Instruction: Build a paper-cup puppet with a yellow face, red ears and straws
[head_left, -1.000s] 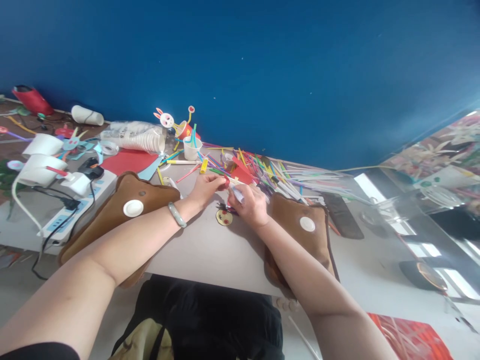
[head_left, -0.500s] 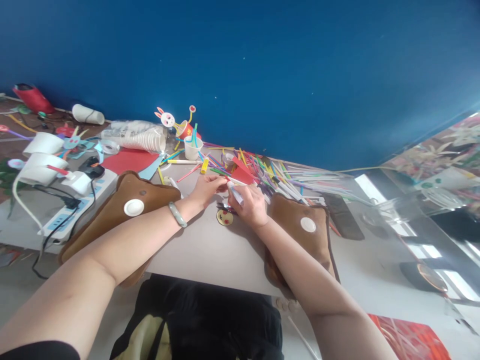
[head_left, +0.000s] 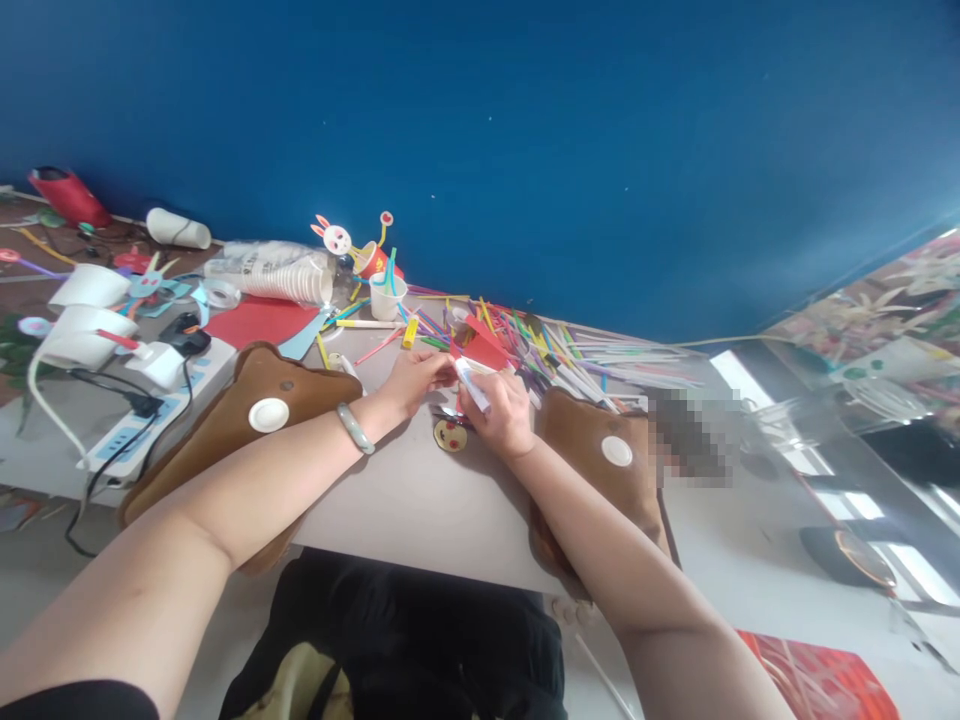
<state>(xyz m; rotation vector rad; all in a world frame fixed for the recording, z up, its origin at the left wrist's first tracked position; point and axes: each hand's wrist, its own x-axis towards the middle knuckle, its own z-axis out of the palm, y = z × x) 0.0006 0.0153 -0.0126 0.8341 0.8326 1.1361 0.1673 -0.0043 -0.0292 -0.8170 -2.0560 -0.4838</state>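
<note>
My right hand is wrapped round a white tube with bluish print, its tip pointing up and left. My left hand is closed in a pinch just left of the tube's tip. A small red bit shows at its fingertips, mostly hidden, too small to name surely. Below and between the hands, a round cream cutout with a face drawn in red and dark lies on the table. Something dark and shiny, partly covered by my right hand, touches its upper edge. Red paper lies just beyond my hands.
Brown cushions flank my forearms, the other on the right. Coloured drinking straws spread along the blue wall. A white paper cup, a rabbit-face cup craft, stacked cups and a power strip stand left.
The white tube has turned slightly in my right hand, and more of its printed side shows. My left hand stays almost where it was.
</note>
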